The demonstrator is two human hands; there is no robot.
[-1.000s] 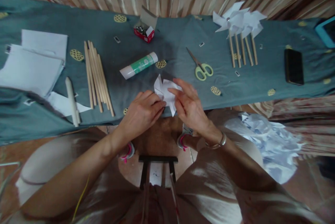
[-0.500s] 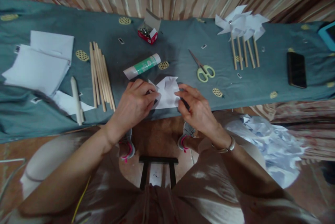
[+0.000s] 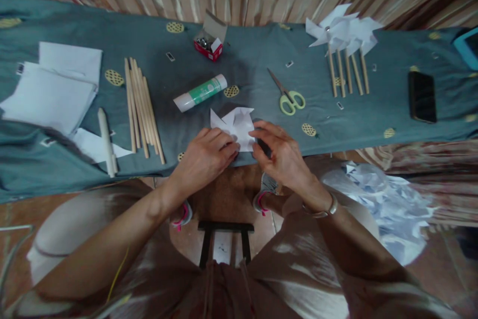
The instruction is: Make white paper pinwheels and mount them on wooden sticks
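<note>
A white paper sheet (image 3: 242,122) with cut, folded corners, like a pinwheel, lies at the table's front edge. My left hand (image 3: 209,154) has its fingers closed over the sheet's lower left part; its fingertips partly hide the paper. At the right edge, my right hand (image 3: 281,152) holds the sheet between thumb and fingers. Beyond the paper lies a green and white glue stick (image 3: 203,92). To the right rest scissors (image 3: 287,97) with pale green handles, their blades pointing away from me.
Wooden sticks (image 3: 141,110) lie left of my hands, beside a white candle-like stick (image 3: 106,142) and stacked paper (image 3: 56,95). A red box (image 3: 208,50) of small metal pieces stands at the back. Finished pinwheels (image 3: 345,30) and a phone (image 3: 421,96) lie right. A bag of paper scraps (image 3: 392,209) sits below.
My left hand has slid right and slightly toward me along the paper, uncovering its left pointed corner. My right hand stays at the right edge.
</note>
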